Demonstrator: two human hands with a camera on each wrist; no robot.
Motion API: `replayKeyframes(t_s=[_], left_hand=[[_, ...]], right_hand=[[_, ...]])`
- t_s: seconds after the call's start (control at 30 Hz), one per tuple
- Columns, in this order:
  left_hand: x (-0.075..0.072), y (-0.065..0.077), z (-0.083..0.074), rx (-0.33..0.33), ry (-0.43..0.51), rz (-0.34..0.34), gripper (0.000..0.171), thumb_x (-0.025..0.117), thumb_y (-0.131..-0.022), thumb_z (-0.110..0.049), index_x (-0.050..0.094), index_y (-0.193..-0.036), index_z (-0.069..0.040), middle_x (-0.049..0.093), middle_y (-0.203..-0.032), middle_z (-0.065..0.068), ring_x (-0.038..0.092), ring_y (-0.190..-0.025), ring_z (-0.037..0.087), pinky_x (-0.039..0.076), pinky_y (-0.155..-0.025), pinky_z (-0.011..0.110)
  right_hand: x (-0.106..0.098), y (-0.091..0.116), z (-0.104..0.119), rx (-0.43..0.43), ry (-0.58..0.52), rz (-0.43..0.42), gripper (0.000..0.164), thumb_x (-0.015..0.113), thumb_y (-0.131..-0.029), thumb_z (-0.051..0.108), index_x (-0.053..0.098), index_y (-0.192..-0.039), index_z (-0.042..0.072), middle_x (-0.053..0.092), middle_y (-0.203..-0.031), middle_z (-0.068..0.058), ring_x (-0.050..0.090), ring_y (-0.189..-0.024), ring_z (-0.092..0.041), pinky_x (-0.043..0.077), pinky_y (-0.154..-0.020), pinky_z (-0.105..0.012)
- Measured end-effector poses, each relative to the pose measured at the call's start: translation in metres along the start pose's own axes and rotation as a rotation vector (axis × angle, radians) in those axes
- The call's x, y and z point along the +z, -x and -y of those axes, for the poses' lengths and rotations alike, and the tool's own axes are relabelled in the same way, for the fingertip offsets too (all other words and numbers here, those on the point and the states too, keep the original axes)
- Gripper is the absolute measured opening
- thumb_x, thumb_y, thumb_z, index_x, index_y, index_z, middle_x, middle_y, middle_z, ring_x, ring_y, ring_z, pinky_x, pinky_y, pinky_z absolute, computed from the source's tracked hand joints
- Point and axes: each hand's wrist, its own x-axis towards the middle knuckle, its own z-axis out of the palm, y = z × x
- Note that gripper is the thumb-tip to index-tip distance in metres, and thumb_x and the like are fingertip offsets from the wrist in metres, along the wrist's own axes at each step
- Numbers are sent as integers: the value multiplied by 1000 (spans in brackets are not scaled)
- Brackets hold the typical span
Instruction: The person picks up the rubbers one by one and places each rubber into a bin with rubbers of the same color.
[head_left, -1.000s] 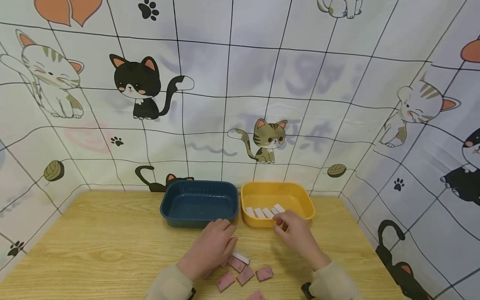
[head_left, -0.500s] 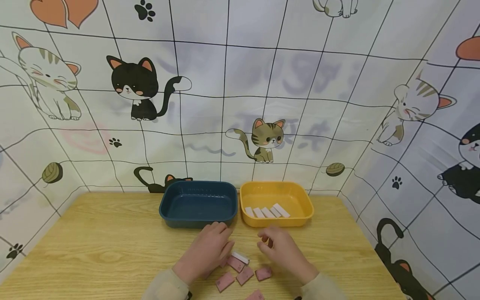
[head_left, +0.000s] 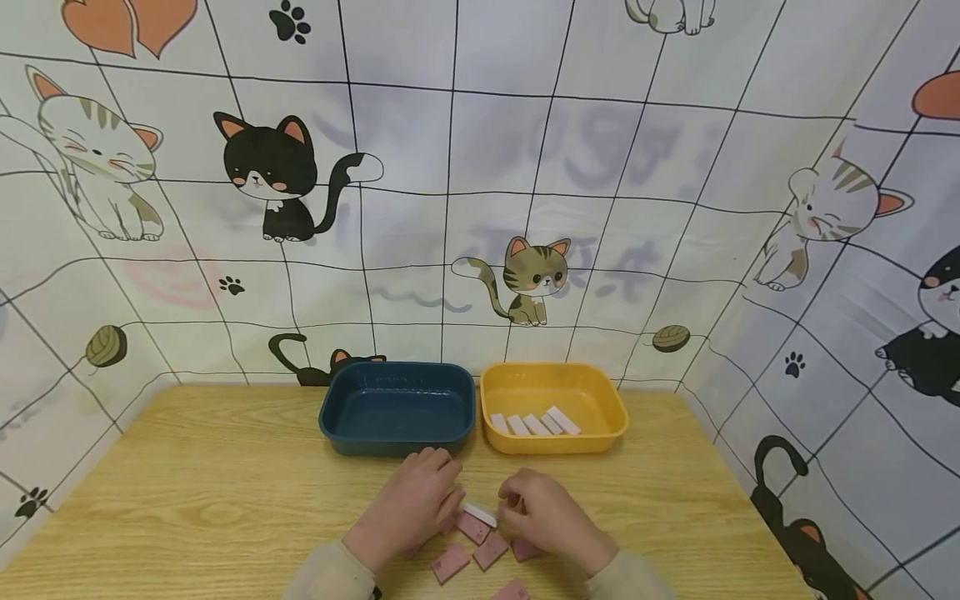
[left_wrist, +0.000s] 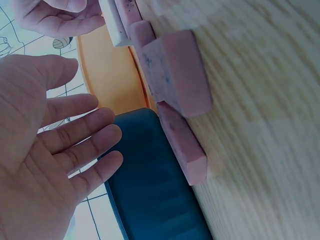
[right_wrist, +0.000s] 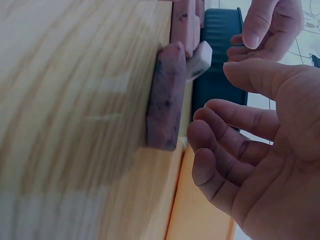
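My left hand (head_left: 408,507) hovers over the left side of a loose group of small pink blocks (head_left: 450,564), its fingers relaxed and holding nothing in the left wrist view. A white block (head_left: 480,514) leans among the pink ones, between my two hands. To its right is my right hand (head_left: 553,518), fingers loosely curved, with nothing in the grasp. In the right wrist view, a pink block (right_wrist: 166,100) with dark smudges lies just beside those fingertips, apart from them. Part of the group is hidden under both hands.
A dark blue tray (head_left: 397,447) stands at the back of the wooden table (head_left: 210,492). Right of it is a yellow tray (head_left: 558,445) with several white blocks (head_left: 536,425) lined up inside. A cat-patterned cloth (head_left: 405,233) rises behind.
My right hand has moved from the yellow tray's front edge, left and toward me, to the blocks. An uncovered white piece shows in the tray where it was. My left hand barely shifts.
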Motion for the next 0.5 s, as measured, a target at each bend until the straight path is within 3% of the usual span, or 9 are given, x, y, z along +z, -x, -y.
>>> replayKeyframes(t_s=[0.2, 0.5], left_hand=[[1, 0, 0, -7, 18, 21, 11, 69, -98, -21, 66, -92, -13, 56, -88, -4, 51, -81, 15, 48, -72, 35], [0, 2, -3, 6, 11, 18, 13, 67, -99, -21, 63, -89, -14, 56, -88, -4, 53, -81, 15, 48, -71, 34]], right_hand=[[4, -3, 2, 37, -29, 76, 12, 74, -89, 18, 73, -93, 6, 58, -82, 5, 51, -69, -2, 46, -62, -24], [6, -5, 4, 26, 23, 110, 11, 76, -90, 17, 72, -92, 7, 54, -78, 6, 47, -67, -3, 43, -61, -24]])
